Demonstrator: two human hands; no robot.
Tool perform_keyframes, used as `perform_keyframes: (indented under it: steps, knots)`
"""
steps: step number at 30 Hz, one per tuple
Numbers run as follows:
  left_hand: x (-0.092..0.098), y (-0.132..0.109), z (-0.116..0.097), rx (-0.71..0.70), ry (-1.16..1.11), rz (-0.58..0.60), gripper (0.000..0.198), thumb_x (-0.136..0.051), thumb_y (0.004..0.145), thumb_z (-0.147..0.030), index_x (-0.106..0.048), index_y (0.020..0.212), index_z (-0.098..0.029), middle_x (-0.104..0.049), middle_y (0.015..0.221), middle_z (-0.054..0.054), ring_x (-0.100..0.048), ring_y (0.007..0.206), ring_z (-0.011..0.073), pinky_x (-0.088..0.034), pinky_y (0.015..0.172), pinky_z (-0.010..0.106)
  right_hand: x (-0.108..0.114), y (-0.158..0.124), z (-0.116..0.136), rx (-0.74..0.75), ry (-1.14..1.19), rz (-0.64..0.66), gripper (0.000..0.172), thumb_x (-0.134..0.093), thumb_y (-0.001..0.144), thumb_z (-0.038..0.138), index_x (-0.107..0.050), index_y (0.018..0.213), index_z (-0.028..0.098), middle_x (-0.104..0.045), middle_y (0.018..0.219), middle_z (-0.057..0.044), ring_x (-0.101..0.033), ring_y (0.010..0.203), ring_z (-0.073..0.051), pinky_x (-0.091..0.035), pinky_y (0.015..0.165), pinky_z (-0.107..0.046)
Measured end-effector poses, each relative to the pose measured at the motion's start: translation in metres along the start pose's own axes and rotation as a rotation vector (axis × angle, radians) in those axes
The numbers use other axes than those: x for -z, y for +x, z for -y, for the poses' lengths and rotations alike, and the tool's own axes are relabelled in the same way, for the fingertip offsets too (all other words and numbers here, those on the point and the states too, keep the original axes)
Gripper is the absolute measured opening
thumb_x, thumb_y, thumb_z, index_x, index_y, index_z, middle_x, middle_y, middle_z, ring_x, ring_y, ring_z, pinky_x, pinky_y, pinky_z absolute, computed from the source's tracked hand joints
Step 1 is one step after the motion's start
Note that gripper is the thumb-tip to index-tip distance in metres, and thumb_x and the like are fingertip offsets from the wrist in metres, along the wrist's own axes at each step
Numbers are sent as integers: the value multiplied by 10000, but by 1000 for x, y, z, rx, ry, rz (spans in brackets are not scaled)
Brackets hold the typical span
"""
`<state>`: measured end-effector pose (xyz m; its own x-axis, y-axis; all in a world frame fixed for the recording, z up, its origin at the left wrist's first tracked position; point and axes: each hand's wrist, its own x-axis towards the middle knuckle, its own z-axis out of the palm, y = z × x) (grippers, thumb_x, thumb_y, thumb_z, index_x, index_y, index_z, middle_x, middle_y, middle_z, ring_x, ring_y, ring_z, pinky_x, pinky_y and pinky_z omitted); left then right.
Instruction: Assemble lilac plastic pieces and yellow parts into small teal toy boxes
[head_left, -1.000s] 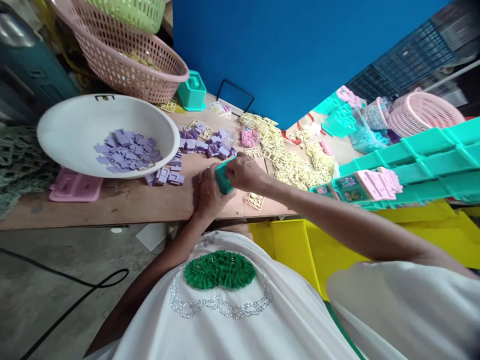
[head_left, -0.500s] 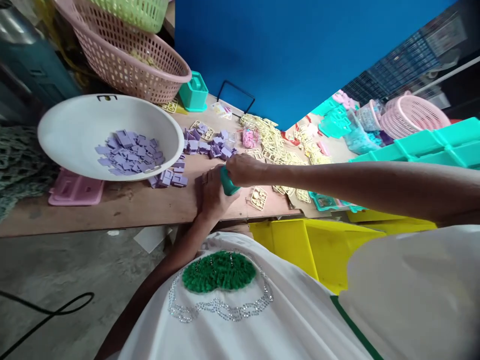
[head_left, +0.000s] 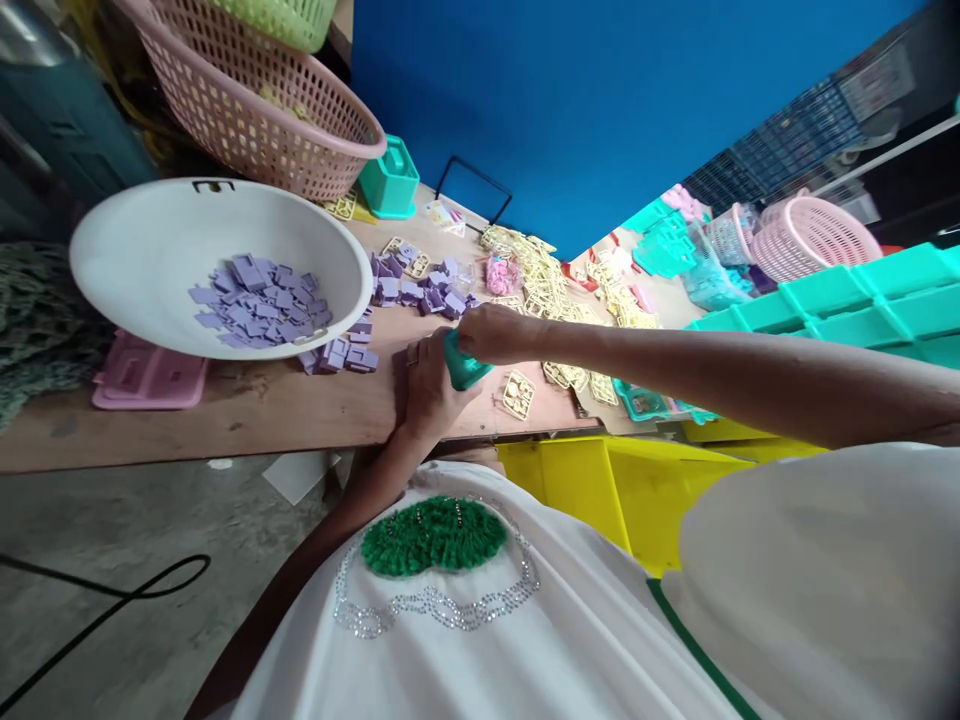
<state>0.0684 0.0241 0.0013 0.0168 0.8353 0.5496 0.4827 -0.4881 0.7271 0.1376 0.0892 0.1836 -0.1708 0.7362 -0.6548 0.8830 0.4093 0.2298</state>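
Observation:
Near the front edge of the table, my left hand (head_left: 436, 385) is wrapped round a small teal plastic box (head_left: 463, 366). My right hand (head_left: 491, 334) is closed and presses at the upper side of that box; its fingertips are hidden, so I cannot tell what they pinch. Purple plastic pieces (head_left: 442, 293) lie just behind and left of my hands. To the right is a cream frame of small moulded parts (head_left: 518, 395). A white bowl (head_left: 142, 240) at the left holds many purple pieces (head_left: 262, 300).
Pink basket (head_left: 330, 140) and teal box-shaped piece (head_left: 391, 180) stand at the back left. A heap of cream moulded frames (head_left: 536, 280) lies behind my right forearm. Teal trays (head_left: 840, 300) are at the right, yellow bins (head_left: 570, 480) below the table edge. A blue panel (head_left: 570, 100) rises behind.
The teal box has tilted slightly, and more of its side shows between my hands. My right hand has shifted a little to the right. The view has moved slightly.

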Motion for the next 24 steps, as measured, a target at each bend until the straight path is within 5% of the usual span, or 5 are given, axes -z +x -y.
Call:
perform_keyframes:
  steps: [3,10,18,24]
  knots:
    - [4,0,1,27,12,14,835,-927,760,-323,-471,1440,-156,-713,1327,236,-701,1197,421,-503,1085,560,9,-3,-11,43,78,57,347,-550,1044,241,-845,1057,59,-836,1015,-173,-731,856,-213,-434,692,-280]
    - [8,5,-1,38,14,40,827,-954,710,-306,-507,1393,-172,-726,1319,197,-710,1184,405,-505,1101,552,-1,-5,-14,63,67,-52,336,-544,989,177,-852,1084,84,-837,1002,-153,-711,816,-197,-384,654,-285]
    - [14,8,-7,125,5,96,796,-922,757,-356,-484,1398,-181,-714,1297,188,-683,1197,389,-506,1071,517,-7,7,-33,121,43,-29,287,-626,987,259,-847,1089,109,-834,1067,-152,-716,876,-213,-365,664,-297]
    - [10,4,-2,33,11,34,872,-934,747,-352,-454,1444,-144,-700,1312,216,-690,1173,392,-523,1050,512,1,4,-29,140,21,-6,311,-582,998,187,-831,1159,93,-820,1198,-183,-743,1000,-249,-421,710,-301]
